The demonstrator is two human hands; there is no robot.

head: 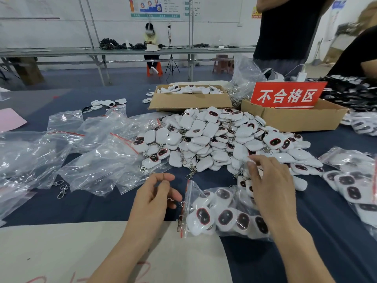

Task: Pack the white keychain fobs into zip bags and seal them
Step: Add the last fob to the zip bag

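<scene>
We judge that we are mid-fill on one bag; the zip bag (222,215) lies on the dark blue table (102,205) just in front of us, already holding a good many white fobs, with its red zip strip (186,207) turned toward our left side and, as far as we can tell, not yet pressed shut; a metal clasp (180,221) pokes out at that mouth. Our left hand (155,199) hovers just beside the strip, fingers loosely curled and holding nothing; our right hand (269,186) reaches across the bag to the near edge of the loose pile of fobs (214,137), fingertips bent down onto it, though we cannot tell whether they have pinched a fob or only touch it. Empty bags (91,152) lie to our left and filled bags (350,186) to our right. Next, we think, the right hand must lift a fob free of the tangled clasps; the left must hold the mouth open, tuck in the stray clasp, then run the strip closed.
</scene>
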